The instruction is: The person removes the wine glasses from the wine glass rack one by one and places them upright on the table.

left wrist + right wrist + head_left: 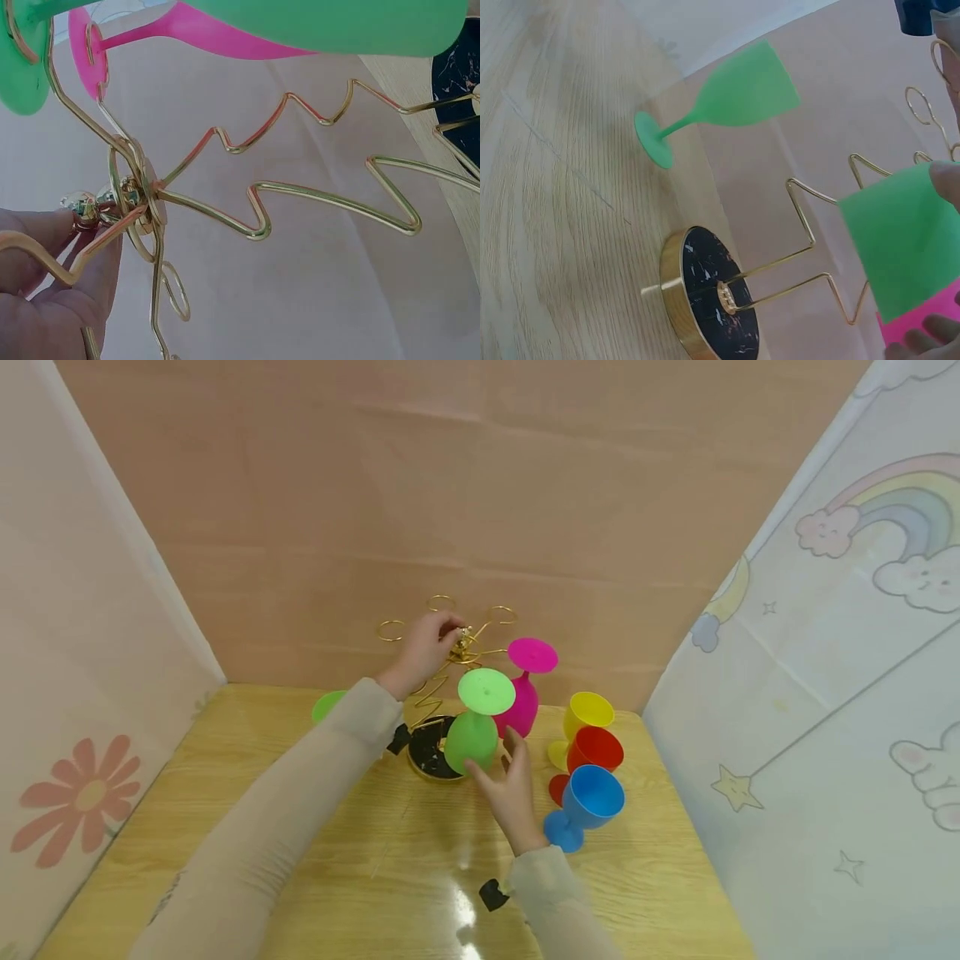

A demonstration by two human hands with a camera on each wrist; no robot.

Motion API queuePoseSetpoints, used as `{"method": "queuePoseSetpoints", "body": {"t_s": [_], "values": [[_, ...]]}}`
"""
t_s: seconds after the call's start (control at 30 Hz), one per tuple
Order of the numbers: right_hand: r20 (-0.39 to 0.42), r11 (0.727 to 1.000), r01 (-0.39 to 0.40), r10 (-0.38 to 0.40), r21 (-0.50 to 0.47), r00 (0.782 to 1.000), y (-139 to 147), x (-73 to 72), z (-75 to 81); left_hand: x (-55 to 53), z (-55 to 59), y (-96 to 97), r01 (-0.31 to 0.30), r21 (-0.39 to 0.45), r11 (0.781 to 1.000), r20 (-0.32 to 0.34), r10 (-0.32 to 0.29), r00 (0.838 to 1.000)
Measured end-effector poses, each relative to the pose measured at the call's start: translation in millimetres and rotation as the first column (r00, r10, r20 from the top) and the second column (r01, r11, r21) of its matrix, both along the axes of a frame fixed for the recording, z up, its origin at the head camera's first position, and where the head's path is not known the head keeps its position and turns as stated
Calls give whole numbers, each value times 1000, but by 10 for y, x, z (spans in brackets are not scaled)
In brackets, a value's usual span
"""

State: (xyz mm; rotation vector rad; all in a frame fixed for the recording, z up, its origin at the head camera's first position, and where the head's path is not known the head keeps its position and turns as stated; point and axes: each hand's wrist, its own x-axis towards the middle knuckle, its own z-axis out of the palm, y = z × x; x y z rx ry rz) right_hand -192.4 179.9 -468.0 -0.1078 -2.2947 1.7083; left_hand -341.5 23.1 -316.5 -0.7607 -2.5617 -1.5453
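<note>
My left hand (422, 652) pinches the gold knob (84, 210) at the top of a gold wire goblet rack (259, 191). A green goblet (471, 745) hangs upside down on the rack, its foot in a wire ring. Beside and behind it a magenta goblet (522, 706) hangs the same way. Low around the green bowl is my right hand (513, 797), fingers loosely spread. Its thumb (946, 182) overlaps the green bowl in the right wrist view, while the other fingers (934, 335) lie in front of the magenta goblet. The rack's round black base (712, 281) has a gold edge.
Yellow (588, 712), red (595, 750) and blue goblets (592, 797) stand in a row on the wooden table (405, 877), right of the rack. Another green goblet (742, 90) stands upright to the rack's left. A wall covering (480, 510) rises close behind.
</note>
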Motion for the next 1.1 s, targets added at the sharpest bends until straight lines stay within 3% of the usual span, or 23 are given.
{"method": "queuePoseSetpoints", "body": {"t_s": [0.23, 0.63, 1.1], "values": [[-57, 999, 15, -12, 35, 998, -56, -78, -14, -17, -1, -26, 3, 1, 1000, -7, -3, 1000], [-63, 1000, 10, -9, 16, 998, -68, -132, -30, -1, 31, -14, -31, -45, 999, -22, 30, 999], [-77, 999, 8, -4, 51, 997, -67, -137, 0, 8, 58, -20, -26, -47, 999, 0, 27, 1000]]}}
